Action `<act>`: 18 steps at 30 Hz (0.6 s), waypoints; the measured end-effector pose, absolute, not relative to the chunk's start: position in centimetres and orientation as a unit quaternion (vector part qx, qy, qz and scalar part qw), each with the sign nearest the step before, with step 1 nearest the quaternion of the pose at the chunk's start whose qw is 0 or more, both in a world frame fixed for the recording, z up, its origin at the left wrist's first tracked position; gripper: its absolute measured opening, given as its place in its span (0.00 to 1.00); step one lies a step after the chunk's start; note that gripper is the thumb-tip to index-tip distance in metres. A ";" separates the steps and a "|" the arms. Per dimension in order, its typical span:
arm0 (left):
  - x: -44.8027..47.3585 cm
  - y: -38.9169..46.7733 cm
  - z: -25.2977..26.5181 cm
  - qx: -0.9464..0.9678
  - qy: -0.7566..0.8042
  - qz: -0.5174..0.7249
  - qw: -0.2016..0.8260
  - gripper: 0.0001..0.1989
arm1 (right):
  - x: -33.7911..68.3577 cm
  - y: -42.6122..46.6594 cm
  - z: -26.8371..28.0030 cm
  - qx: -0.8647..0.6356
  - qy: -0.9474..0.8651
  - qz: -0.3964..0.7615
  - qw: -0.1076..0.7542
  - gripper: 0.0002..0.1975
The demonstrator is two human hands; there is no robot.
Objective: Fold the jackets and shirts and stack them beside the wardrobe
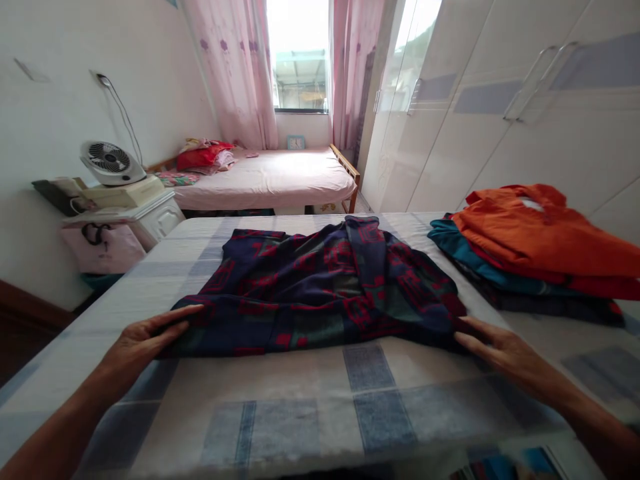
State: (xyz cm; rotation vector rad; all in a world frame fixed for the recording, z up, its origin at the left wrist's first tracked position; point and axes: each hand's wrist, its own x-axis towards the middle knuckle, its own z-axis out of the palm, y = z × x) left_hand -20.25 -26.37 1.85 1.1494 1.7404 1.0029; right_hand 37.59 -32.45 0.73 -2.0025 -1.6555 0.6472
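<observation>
A dark navy garment with red and green patterns, most likely a shirt, lies spread sideways on the bed. Its near edge is folded over in a long strip, and one sleeve lies across the body toward the far side. My left hand pinches the near left corner between thumb and fingers. At the opposite end, my right hand grips the near right edge of the same cloth. Both hands are low, close to the sheet.
A blue-and-white checked sheet covers the bed. On the right sits a stack of folded clothes, orange on top. Beyond are a pink-covered bed, a small fan on a white cabinet, and a white wardrobe.
</observation>
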 end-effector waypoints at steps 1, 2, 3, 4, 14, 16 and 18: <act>-20.3 -26.4 1.9 0.439 0.677 0.427 0.409 0.28 | 37.4 -32.4 1.2 -0.726 -0.600 0.225 0.250 0.25; -20.5 -26.4 2.0 0.424 0.666 0.450 0.416 0.29 | 37.3 -32.4 1.6 -0.724 -0.596 0.213 0.275 0.24; -20.7 -26.4 1.9 0.417 0.662 0.461 0.418 0.30 | 37.4 -32.3 2.0 -0.722 -0.591 0.201 0.296 0.22; -20.8 -26.4 1.8 0.417 0.671 0.463 0.402 0.31 | 37.6 -32.3 2.2 -0.722 -0.590 0.191 0.307 0.22; -22.4 -26.4 -0.4 0.609 0.724 0.268 0.181 0.30 | 37.7 -31.4 0.3 -0.684 -0.692 0.171 0.154 0.20; -22.7 -26.2 -0.1 0.639 0.721 0.237 0.125 0.28 | 37.7 -31.1 0.7 -0.681 -0.702 0.165 0.126 0.20; -22.3 -25.6 0.5 0.690 0.686 0.226 0.049 0.26 | 37.3 -30.4 1.2 -0.682 -0.705 0.139 0.132 0.21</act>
